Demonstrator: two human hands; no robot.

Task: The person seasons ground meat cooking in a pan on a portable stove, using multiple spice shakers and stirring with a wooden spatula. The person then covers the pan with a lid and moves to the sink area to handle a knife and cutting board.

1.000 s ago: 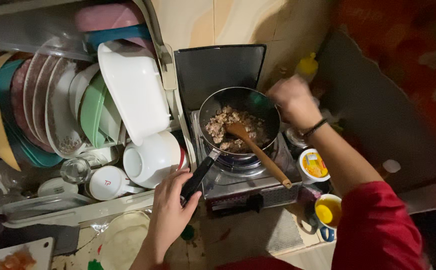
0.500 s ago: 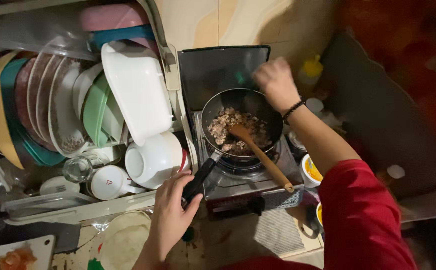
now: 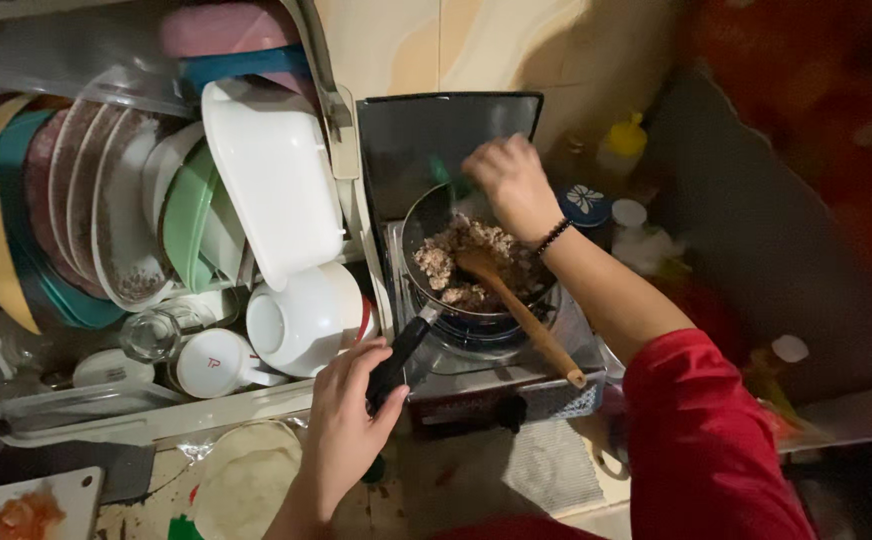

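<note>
Evidently seasoning: left hand [image 3: 341,430] fingers clamp the pan handle [image 3: 401,355], right hand [image 3: 511,185] fingers pinched together over the minced meat [image 3: 456,265].

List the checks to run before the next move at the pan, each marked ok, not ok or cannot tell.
1. Left hand grips the black pan handle: ok.
2. Pan sits squarely on the stove burner: ok, as far as visible.
3. Right hand is above the pan's far rim, clear of the minced food: ok.
4. Wooden spatula rests in the pan, handle sticking out over the stove front, unheld: not ok, it could be knocked.
5. Flame lit: cannot tell.
6. What the right hand pinches: cannot tell.
</note>
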